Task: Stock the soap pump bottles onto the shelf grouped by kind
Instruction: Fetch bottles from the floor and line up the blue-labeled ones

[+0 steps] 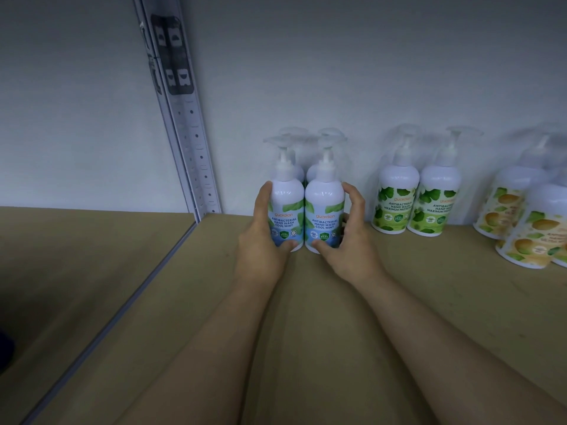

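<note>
Two white pump bottles with blue-green "Cool Mint" labels stand side by side on the tan shelf (306, 302). My left hand (262, 237) wraps the left mint bottle (287, 207). My right hand (352, 240) wraps the right mint bottle (325, 210). Two more mint bottles (313, 173) stand right behind them, mostly hidden. To the right stand two green-leaf "Maximum Protection" bottles (417, 197) against the back wall. At the far right are yellow-fruit label bottles (534, 228), partly cut off by the frame edge.
A grey slotted metal upright (196, 148) runs down the back wall at the left, meeting a shelf seam (122, 308) that divides this shelf from the neighbouring one. Bare shelf surface lies in front of the bottles and to the left of the mint group.
</note>
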